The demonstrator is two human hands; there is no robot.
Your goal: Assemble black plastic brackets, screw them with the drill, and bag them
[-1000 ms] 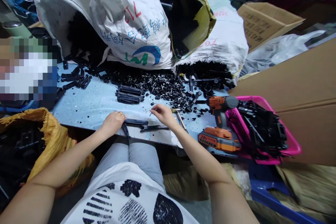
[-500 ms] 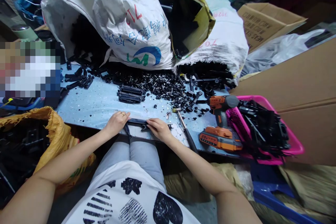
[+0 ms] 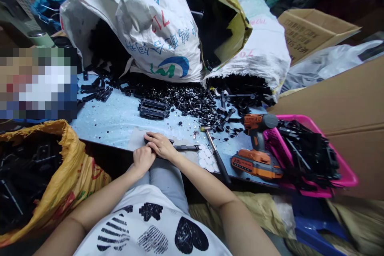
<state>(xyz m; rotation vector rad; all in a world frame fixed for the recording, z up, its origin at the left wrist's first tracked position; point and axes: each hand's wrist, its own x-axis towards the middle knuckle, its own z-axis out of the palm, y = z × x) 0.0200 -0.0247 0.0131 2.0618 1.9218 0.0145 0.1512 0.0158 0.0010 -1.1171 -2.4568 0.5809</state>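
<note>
Pale blue worktop (image 3: 111,122), bearing: orange cordless drill (image 3: 256,144); steel-headed hammer (image 3: 216,154); stack of black plastic bars (image 3: 153,109); loose heap of small black fittings (image 3: 192,100); small white discs (image 3: 207,162), possibly washers. Around it: pink plastic basket (image 3: 349,176) of black parts; printed white woven sack (image 3: 156,28); yellow woven sack (image 3: 72,156); brown cardboard box (image 3: 312,32).

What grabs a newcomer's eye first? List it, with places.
White woven sacks at the table's back open onto a heap of small black plastic parts. Right, an orange cordless drill stands beside a pink plastic basket; at the near edge, left hand and right hand meet at a long black plastic strip.
</note>
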